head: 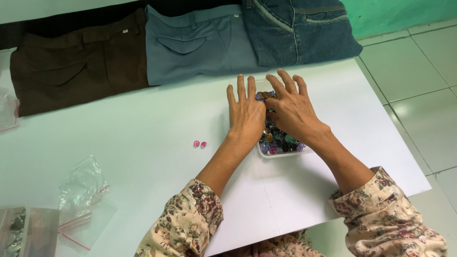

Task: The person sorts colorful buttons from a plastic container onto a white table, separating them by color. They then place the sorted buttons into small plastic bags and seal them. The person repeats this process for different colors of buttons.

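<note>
A clear plastic tray (283, 153) full of many small coloured buttons (278, 139) sits on the white table (143, 143). My left hand (246, 114) lies flat over the tray's left side, fingers spread and pointing away from me. My right hand (291, 107) rests over the tray's middle, fingers spread, its thumb dipping among the buttons. The two hands overlap and hide much of the tray. Two pink buttons (200, 143) lie loose on the table, to the left of my left wrist.
Three folded trousers lie along the table's far edge: brown (71, 66), grey-blue (200, 43), and blue denim (300, 28). Empty clear zip bags (83, 195) and a bag of metal pieces (19, 231) sit at the near left. Tiled floor (419, 95) lies to the right.
</note>
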